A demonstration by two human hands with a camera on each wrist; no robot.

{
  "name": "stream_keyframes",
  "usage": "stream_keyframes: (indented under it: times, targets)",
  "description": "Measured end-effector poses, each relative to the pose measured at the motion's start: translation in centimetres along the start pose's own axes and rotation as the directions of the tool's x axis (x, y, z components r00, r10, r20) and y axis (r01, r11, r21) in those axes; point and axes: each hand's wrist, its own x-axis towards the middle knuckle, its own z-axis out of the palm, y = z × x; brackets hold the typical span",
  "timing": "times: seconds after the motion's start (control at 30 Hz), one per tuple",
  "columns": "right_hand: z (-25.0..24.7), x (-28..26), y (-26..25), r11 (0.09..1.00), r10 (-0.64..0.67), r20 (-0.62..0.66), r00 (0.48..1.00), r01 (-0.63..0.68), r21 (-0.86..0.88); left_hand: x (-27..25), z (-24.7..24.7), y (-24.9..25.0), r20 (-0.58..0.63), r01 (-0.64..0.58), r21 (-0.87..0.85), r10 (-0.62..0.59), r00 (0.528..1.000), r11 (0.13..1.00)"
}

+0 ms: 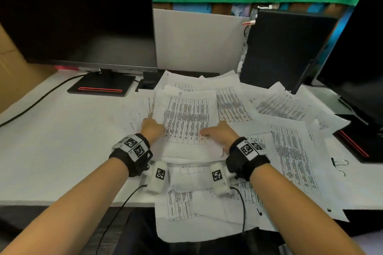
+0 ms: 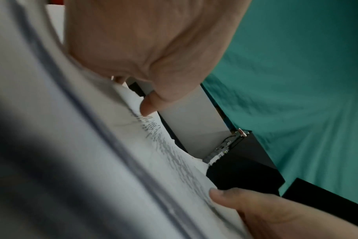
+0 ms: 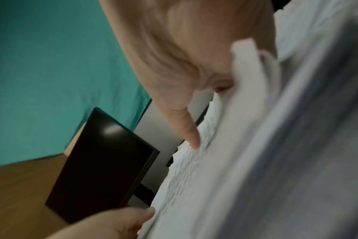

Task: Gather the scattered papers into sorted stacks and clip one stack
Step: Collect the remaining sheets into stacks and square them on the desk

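Two hands grip one stack of papers [image 1: 187,128] at desk centre, lifted above loose sheets. Left hand [image 1: 152,129] pinches left edge, thumb on top, fingers beneath. Right hand [image 1: 220,133] pinches right edge likewise. Paper: thin white sheets, flexible, printed with dense black ruled tables; text too blurred to read. Scattered papers [image 1: 290,147] overlap across smooth white desk [image 1: 62,130], some overhanging near edge. Binder clip [image 1: 336,162], black body, wire handles, lies at right. Wristbands carry black-and-white square markers.
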Motion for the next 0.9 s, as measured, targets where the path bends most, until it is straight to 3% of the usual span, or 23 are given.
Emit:
stream_keyframes:
  times: [0.1,0.2,0.27,0.33,0.37,0.43,0.53,0.6,0.67,0.73,0.8,0.9]
  targets:
    - [-0.1,-0.6,0.1,0.975,-0.113,0.013,0.993,0.109,0.195,0.2,-0.5,-1.1,-0.086,-0.12,-0.218,0.104,0.991,0.969]
    - [-0.4,-1.5,-0.9,0.923,-0.305,-0.029,0.952,0.303,0.236,-1.2,-1.1,-0.6,-0.242,-0.31,-0.264,0.249,0.938,0.913]
    - [-1.1,-2.7,-2.2,0.875,-0.406,-0.065,0.912,0.408,0.26,-3.3,-2.0,0.6,-0.384,-0.485,-0.303,0.361,0.85,0.82]
    - [-2.3,-4.1,-4.0,0.813,-0.496,-0.106,0.862,0.504,0.29,-5.1,-3.4,2.2,-0.484,-0.658,-0.343,0.474,0.736,0.671]
    - [-2.8,-4.8,-4.9,0.779,-0.536,-0.122,0.835,0.545,0.309,-6.0,-4.2,3.0,-0.499,-0.709,-0.378,0.514,0.698,0.595]
    - [-3.6,-5.7,-6.5,0.74,-0.59,-0.146,0.794,0.604,0.298,-7.3,-5.4,4.5,-0.479,-0.73,-0.487,0.552,0.682,0.479]
    - [-3.5,-6.1,-6.9,0.778,-0.568,-0.117,0.814,0.578,0.245,-7.8,-6.4,4.9,-0.394,-0.692,-0.61,0.609,0.688,0.387]
    - [-3.1,-5.7,-5.1,0.838,-0.497,-0.042,0.867,0.492,0.237,-6.9,-6.4,3.5,-0.216,-0.613,-0.653,0.667,0.713,0.445]
    - [-2.4,-5.4,-2.9,0.902,-0.404,0.065,0.912,0.386,0.193,-5.2,-5.7,1.3,0.035,-0.466,-0.646,0.633,0.773,0.604]
    - [-1.7,-4.8,-1.4,0.945,-0.315,0.114,0.942,0.3,0.131,-4.0,-5.0,-0.4,0.208,-0.361,-0.536,0.534,0.82,0.763]
    - [-1.4,-4.4,-1.6,0.944,-0.304,0.102,0.947,0.285,0.168,-3.3,-5.0,-0.9,0.278,-0.307,-0.465,0.466,0.84,0.83]
    - [-1.5,-4.1,-3.5,0.909,-0.339,0.008,0.941,0.326,0.26,-3.3,-5.9,-0.3,0.214,-0.278,-0.521,0.438,0.873,0.807]
